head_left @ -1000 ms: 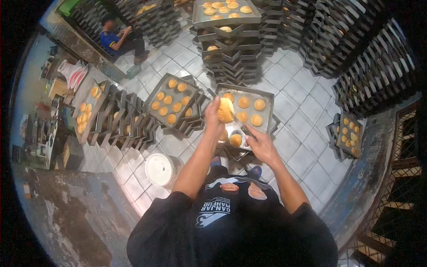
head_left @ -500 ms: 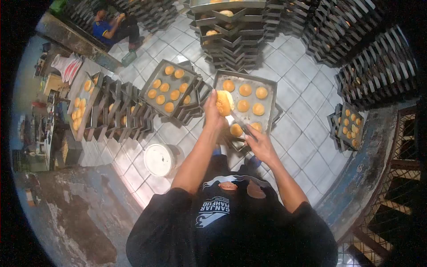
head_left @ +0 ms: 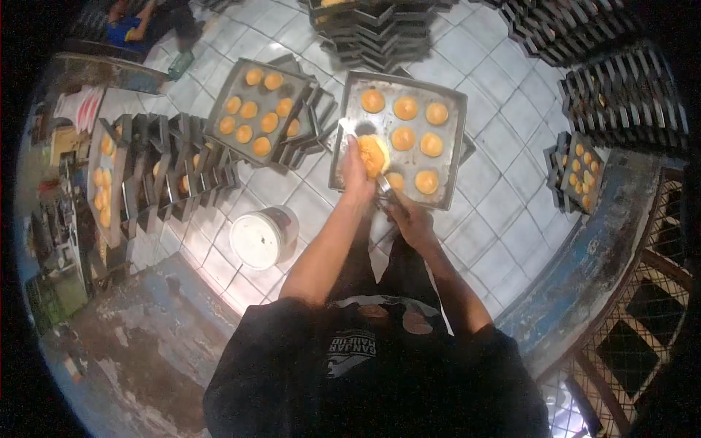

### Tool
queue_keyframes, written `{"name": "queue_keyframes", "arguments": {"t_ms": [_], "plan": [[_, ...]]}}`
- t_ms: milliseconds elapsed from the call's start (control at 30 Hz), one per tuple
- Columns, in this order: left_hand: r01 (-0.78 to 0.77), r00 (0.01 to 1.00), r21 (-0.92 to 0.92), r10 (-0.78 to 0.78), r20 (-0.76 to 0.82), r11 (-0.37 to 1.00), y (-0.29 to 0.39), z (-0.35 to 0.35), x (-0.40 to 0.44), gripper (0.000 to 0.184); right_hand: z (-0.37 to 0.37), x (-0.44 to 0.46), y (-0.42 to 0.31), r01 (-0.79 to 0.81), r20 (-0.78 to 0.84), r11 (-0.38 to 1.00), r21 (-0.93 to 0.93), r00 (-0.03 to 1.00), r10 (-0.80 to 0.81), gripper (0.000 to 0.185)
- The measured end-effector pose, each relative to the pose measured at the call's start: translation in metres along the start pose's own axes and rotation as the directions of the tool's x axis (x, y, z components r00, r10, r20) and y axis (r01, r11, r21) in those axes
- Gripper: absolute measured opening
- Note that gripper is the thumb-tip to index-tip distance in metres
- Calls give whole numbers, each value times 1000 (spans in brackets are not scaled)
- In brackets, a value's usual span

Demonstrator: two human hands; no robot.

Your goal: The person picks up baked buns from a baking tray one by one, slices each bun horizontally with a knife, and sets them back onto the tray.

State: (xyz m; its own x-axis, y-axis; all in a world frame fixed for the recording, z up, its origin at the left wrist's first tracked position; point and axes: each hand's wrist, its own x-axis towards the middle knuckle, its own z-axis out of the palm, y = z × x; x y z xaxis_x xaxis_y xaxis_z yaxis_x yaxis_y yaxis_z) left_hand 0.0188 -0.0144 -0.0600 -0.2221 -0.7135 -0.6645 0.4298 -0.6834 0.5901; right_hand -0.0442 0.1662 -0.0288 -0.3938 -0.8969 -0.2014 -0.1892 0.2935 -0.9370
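Note:
In my left hand (head_left: 355, 179) is a round golden bun (head_left: 373, 155), gripped between thumb and fingers, its pale inside showing along the right edge. My right hand (head_left: 412, 221) is closed round a knife (head_left: 384, 185) with a flat metal blade, whose tip reaches the lower side of the bun; how far it goes in is hidden. Both hands are over the near-left part of a metal baking tray (head_left: 462, 139). Several golden buns (head_left: 404, 108) sit on that tray, one partly covered by the blade and bun. A dark bare spot (head_left: 364, 129) shows beside the held bun.
Left of the tray stands another stack with a bun-filled tray (head_left: 244, 120) on top. A white-lidded bucket (head_left: 257, 241) is on the tiled floor (head_left: 496, 241). More stacked trays (head_left: 380, 36) rise at the back, left and right. A seated person (head_left: 139, 29) is at the far left.
The view has tilted, so the tray appears higher and larger. The bun is now lower over the tray, and the knife hand has drawn closer to it.

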Motion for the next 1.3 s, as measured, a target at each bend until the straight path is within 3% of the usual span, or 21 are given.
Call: {"name": "queue_keyframes", "arguments": {"t_ms": [100,200,300,333,367,400,500,567,667,700,733,867,900,933,967,1000,1100,1133,1167,1200,1300], "plan": [[-25,997,92,32,-75,995,1,-12,49,54,-13,-35,25,-160,54,986,-40,985,162,49],[-63,986,201,92,-137,978,-14,-34,104,48,-25,-97,79,-495,127,866,72,865,485,49],[-89,994,531,109,-5,842,-44,-81,174,45,-34,-142,101,-552,72,832,-60,829,555,48],[-78,995,534,99,-12,842,-47,-86,186,45,-40,-146,87,-686,55,715,135,726,686,50],[-160,979,766,202,40,623,-48,-86,197,45,-41,-146,80,-766,67,555,324,604,794,51],[-217,953,917,278,124,335,-49,-84,207,44,-37,-147,83,-771,66,548,325,596,800,51],[-531,762,842,486,427,93,-51,-56,251,48,-27,-156,100,-676,42,502,540,617,786,49],[-482,814,873,408,414,77,-49,-35,297,56,-14,-161,106,-679,16,482,554,587,810,49],[-536,692,844,552,465,-39,-59,-7,343,66,-7,-165,114,-719,-4,440,538,520,854,50],[-450,790,893,456,410,-23,-59,1,352,70,-4,-171,120,-714,-91,626,315,634,768,51],[-359,870,933,355,342,-18,-58,9,356,74,-2,-177,124,-653,-108,659,374,675,730,52],[-397,854,896,276,441,-202,-58,29,319,67,-5,-177,119,-543,-106,651,530,720,686,52],[-467,797,858,320,513,-211,-66,26,311,81,-8,-168,111,-524,-100,641,561,725,681,52],[-601,726,797,380,573,-52,-89,10,301,81,-17,-155,101,-576,-86,609,544,684,724,51],[-491,842,871,259,473,5,-91,3,299,77,-22,-147,93,-638,-66,560,528,627,776,50],[-428,901,854,218,375,298,-77,18,264,62,-27,-146,99,-626,-79,576,525,639,765,50],[-57,969,467,-64,239,883,-50,30,202,40,-40,-119,96,-520,-191,810,269,796,575,45],[51,951,256,-125,282,965,-47,25,187,34,-45,-105,87,-469,-220,856,220,831,511,44],[-1,917,129,-51,395,992,-44,19,174,33,-54,-83,60,-457,-219,884,103,856,468,43],[161,934,-8,-149,324,987,-35,21,156,35,-67,-67,27,-460,-167,884,84,868,468,44],[268,954,-225,-225,200,937,-3,33,89,40,-87,-39,-44,-443,-97,894,65,889,447,46]]}}
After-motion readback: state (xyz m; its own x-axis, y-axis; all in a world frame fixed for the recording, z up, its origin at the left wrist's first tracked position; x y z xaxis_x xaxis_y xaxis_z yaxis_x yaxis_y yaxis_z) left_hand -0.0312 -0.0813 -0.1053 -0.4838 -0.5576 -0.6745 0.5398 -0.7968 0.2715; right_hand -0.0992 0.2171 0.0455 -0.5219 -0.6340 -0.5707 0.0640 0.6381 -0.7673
